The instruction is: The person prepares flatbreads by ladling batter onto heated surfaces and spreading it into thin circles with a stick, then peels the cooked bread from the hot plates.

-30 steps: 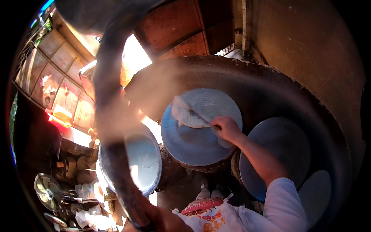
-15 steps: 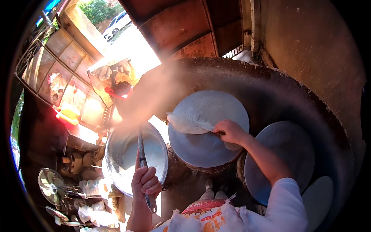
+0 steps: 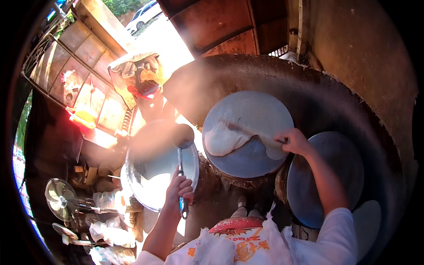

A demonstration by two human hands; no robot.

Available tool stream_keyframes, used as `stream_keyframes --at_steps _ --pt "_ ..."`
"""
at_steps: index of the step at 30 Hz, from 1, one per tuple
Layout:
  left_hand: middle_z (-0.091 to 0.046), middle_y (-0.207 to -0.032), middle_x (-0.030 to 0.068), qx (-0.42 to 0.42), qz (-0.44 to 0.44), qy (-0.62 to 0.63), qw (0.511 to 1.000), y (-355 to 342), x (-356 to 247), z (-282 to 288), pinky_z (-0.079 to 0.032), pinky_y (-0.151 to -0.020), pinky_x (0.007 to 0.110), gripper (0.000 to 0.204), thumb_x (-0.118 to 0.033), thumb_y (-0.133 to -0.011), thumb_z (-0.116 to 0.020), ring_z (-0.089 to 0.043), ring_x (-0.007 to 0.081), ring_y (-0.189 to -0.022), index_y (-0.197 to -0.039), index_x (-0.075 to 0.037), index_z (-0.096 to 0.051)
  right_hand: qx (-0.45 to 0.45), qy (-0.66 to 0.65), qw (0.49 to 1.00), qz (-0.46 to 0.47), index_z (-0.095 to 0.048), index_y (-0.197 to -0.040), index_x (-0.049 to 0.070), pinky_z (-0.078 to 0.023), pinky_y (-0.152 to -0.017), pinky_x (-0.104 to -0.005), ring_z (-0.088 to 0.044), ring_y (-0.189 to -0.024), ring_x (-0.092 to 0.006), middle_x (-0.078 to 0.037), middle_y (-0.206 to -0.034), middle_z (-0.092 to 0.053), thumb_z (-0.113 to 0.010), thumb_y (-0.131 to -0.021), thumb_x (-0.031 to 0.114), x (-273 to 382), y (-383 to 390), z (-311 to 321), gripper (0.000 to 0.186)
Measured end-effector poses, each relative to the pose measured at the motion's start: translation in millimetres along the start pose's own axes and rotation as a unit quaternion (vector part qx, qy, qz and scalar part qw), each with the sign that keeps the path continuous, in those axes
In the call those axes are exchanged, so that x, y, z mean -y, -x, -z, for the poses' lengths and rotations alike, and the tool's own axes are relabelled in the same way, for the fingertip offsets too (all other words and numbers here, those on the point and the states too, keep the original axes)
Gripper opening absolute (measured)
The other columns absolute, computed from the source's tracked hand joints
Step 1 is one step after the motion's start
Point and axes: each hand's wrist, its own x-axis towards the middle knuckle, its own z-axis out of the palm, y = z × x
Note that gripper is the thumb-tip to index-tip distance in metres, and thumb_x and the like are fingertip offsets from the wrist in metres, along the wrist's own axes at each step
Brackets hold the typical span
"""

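My left hand (image 3: 179, 187) is closed on the handle of a long metal ladle (image 3: 180, 157), whose dark bowl is over the large pot (image 3: 194, 176) of pale liquid, partly veiled by steam. My right hand (image 3: 295, 140) grips a thin tool (image 3: 235, 126) over the middle round griddle (image 3: 243, 165). A pale, soft layer (image 3: 227, 142) lies folded and uneven along the tool on that griddle, with a thinner pale area reaching under my hand. Steam partly blurs the tool's far end.
A dark griddle (image 3: 325, 176) sits at right within the curved rim (image 3: 318, 73) of a large round stove. At left are a fan (image 3: 62, 198), plastic bags (image 3: 110, 232) and a metal frame with panels (image 3: 90, 57). A car (image 3: 142, 17) shows outside at the top.
The ladle that crossed close to the camera has dropped down over the pot with my left hand. My right hand and tool have shifted rightward, and the pale layer has changed shape.
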Motion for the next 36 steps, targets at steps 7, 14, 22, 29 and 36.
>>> stream_keyframes --at_steps 7,14,22,29,36 --pt "-0.026 -0.057 -0.0041 0.120 0.107 0.058 0.985 13.4 9.1 -1.2 -0.030 -0.039 0.017 0.053 -0.007 -0.094 -0.027 -0.030 0.0047 -0.041 -0.135 -0.039 -0.029 -0.034 0.011 0.999 -0.018 -0.066 -0.088 0.005 -0.046 -0.078 -0.0355 -0.058 -0.087 -0.0302 -0.011 -0.092 -0.063 -0.062 -0.059 0.000 16.0 38.2 -12.1 0.030" --pt "-0.030 -0.052 -0.0043 0.121 0.213 0.129 0.961 -10.0 2.5 -15.1 -0.032 -0.037 0.020 0.025 -0.013 -0.093 -0.035 -0.033 0.0049 -0.036 -0.069 -0.010 -0.042 -0.085 0.164 0.983 0.016 -0.065 -0.091 0.006 -0.045 -0.081 -0.0356 -0.054 -0.093 -0.0282 -0.007 -0.097 -0.062 -0.063 -0.060 0.000 44.4 74.8 -72.8 0.032" --pt "-0.029 -0.041 -0.0048 0.230 0.168 0.069 0.956 16.8 -82.2 -10.1 -0.037 -0.036 0.021 0.035 -0.023 -0.092 -0.036 -0.034 0.0054 -0.032 -0.059 -0.012 -0.033 -0.290 -0.433 0.836 -0.173 -0.046 -0.111 0.004 -0.044 -0.049 -0.0226 -0.056 -0.056 -0.0104 -0.007 -0.084 -0.063 -0.053 -0.080 -0.002 137.9 -24.7 -262.2 0.032" --pt "-0.030 -0.047 -0.0035 0.276 0.248 0.103 0.923 19.6 -135.3 28.6 -0.039 -0.037 0.022 0.034 -0.019 -0.092 -0.034 -0.038 0.0064 -0.036 -0.058 -0.013 -0.033 -0.493 -0.515 0.670 -0.209 -0.039 -0.106 0.013 -0.028 -0.033 -0.0241 -0.035 -0.041 -0.0074 0.000 -0.066 -0.042 -0.047 -0.091 0.015 129.3 -114.7 -368.7 0.016" --pt "-0.032 -0.054 -0.0032 0.311 0.189 -0.012 0.931 44.1 -155.5 46.3 -0.038 -0.035 0.021 0.035 -0.011 -0.093 -0.030 -0.036 0.0063 -0.035 -0.125 -0.021 -0.042 -0.589 -0.448 0.618 -0.264 -0.043 -0.114 0.017 -0.026 -0.035 -0.0210 -0.030 -0.041 -0.0051 0.001 -0.067 -0.041 -0.050 -0.091 0.014 168.2 -54.5 -368.7 0.024"
